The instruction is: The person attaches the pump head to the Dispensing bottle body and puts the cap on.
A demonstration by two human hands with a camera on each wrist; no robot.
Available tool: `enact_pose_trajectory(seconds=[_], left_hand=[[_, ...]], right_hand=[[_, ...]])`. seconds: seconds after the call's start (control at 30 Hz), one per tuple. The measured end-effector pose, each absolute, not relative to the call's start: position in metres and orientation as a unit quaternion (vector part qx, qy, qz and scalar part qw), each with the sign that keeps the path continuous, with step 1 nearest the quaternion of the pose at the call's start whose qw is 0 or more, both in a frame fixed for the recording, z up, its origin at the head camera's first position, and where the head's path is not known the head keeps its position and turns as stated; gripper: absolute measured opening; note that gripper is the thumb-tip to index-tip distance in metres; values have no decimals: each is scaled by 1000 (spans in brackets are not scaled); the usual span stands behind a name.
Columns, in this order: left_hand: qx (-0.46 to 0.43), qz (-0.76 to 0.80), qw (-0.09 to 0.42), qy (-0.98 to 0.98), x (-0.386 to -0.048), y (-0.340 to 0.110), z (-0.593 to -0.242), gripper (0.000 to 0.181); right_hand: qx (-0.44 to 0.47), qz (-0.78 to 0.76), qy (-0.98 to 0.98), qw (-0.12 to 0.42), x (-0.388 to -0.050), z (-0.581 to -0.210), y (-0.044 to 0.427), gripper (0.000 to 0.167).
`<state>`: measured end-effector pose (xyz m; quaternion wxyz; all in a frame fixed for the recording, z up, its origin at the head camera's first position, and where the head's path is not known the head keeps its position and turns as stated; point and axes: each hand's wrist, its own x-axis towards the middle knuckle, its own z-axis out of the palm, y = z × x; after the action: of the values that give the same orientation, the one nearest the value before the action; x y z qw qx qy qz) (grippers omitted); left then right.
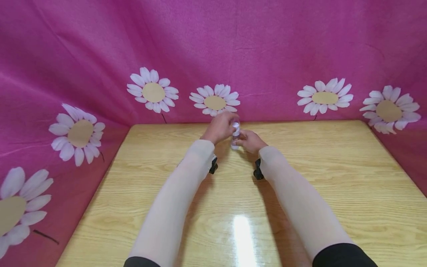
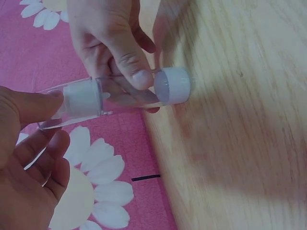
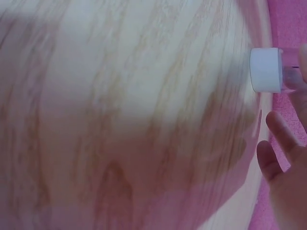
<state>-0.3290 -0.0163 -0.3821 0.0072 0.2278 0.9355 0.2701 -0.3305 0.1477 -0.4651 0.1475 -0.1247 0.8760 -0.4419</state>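
A small clear bottle (image 1: pixel 235 147) with a white base (image 2: pixel 175 86) and a white collar (image 2: pixel 84 98) stands upright near the table's back edge. My left hand (image 1: pixel 218 128) pinches its clear top between thumb and fingers. Around the clear body, just above the base, my right hand (image 1: pixel 252 141) grips with the thumb in front. In the right wrist view the white base (image 3: pixel 265 70) shows at the right edge, with part of the right hand (image 3: pixel 290 177) below it, two fingertips apart from the bottle.
The bottle is on a light wood-grain table (image 1: pixel 333 167). A pink cloth (image 1: pixel 267 44) with white daisies hangs behind it and along both sides. Black wrist mounts (image 1: pixel 258 170) sit under the sleeves. Glare lies on the near tabletop.
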Motion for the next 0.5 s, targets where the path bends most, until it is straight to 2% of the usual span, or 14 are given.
enact_pose_trajectory(seconds=[0.5], left_hand=[[207,259,17,943,-324,-15,-389,37]], right_hand=[[-146,-419,884,145,-332,-463,150,43]])
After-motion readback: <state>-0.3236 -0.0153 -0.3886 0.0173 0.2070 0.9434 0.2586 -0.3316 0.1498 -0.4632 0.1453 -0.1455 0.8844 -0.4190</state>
